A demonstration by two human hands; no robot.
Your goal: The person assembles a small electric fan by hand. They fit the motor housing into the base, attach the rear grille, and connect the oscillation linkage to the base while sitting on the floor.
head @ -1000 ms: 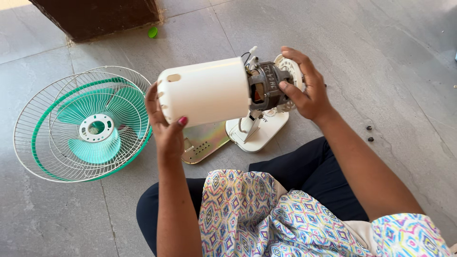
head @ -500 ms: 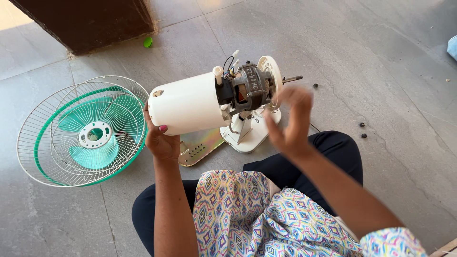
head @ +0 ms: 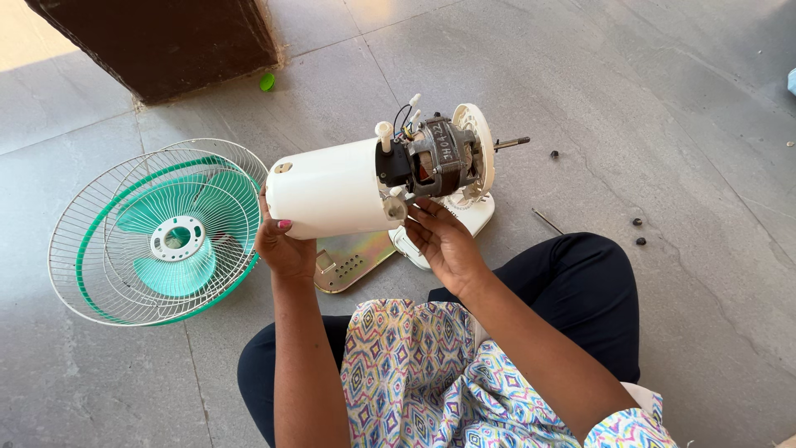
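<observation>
I see the white motor cover (head: 332, 189) held up off the floor, lying on its side, its open end meeting the exposed fan motor (head: 442, 155). My left hand (head: 282, 245) cups the cover from below at its closed end, fingers wrapped round the shell. My right hand (head: 444, 241) is under the joint where cover meets motor, fingertips (head: 419, 214) touching the underside there; I cannot tell whether they pinch anything. The motor's shaft (head: 512, 143) points right, past a white round mounting plate (head: 479, 153). Beneath the motor sits the white fan base (head: 477, 217), beside a brassy metal plate (head: 352, 257) on the grey tiled floor (head: 680, 108). To the left lie the wire grilles with the green fan blade (head: 162, 232). A few small dark screws (head: 637, 222) and a thin rod (head: 547, 221) lie to the right.
</observation>
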